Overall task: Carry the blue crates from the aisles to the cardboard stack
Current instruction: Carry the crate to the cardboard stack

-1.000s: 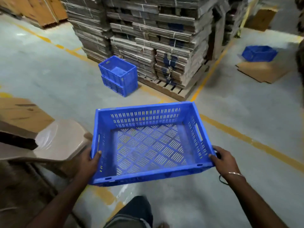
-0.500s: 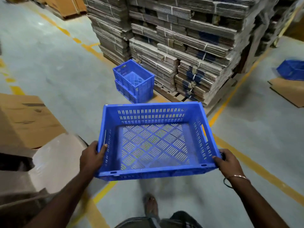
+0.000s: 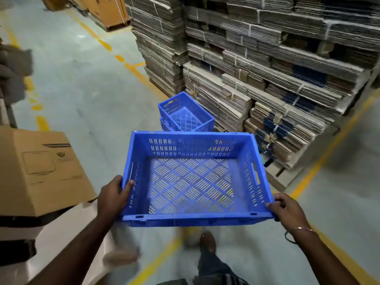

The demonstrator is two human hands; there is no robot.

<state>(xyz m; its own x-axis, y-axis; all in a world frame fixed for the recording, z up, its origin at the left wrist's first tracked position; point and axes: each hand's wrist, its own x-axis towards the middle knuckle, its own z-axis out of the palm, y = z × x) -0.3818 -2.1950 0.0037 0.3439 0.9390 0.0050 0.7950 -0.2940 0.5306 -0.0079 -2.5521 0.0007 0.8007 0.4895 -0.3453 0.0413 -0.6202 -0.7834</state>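
Carrying an empty blue perforated crate (image 3: 193, 179) out in front at about waist height, the person grips it at both near corners: the left hand (image 3: 112, 195) wraps the left rim with its thumb hooked inside the wall, and the right hand (image 3: 287, 206) curls over the right rim at the corner.

In the head view, the landmark is the cardboard stack (image 3: 267, 68), bundles of flattened cartons tied with string on a pallet. The held crate hangs just short of the stack's near corner. Two more blue crates (image 3: 185, 114), nested one in the other, sit on the floor touching the stack's front face, directly beyond the held one.

The crate looks light and rigid, moulded plastic with slotted walls; I judge the rims or side handle slots the surest holds.

A brown carton (image 3: 41, 167), well left of the stack, bears a printed label too blurred to read.
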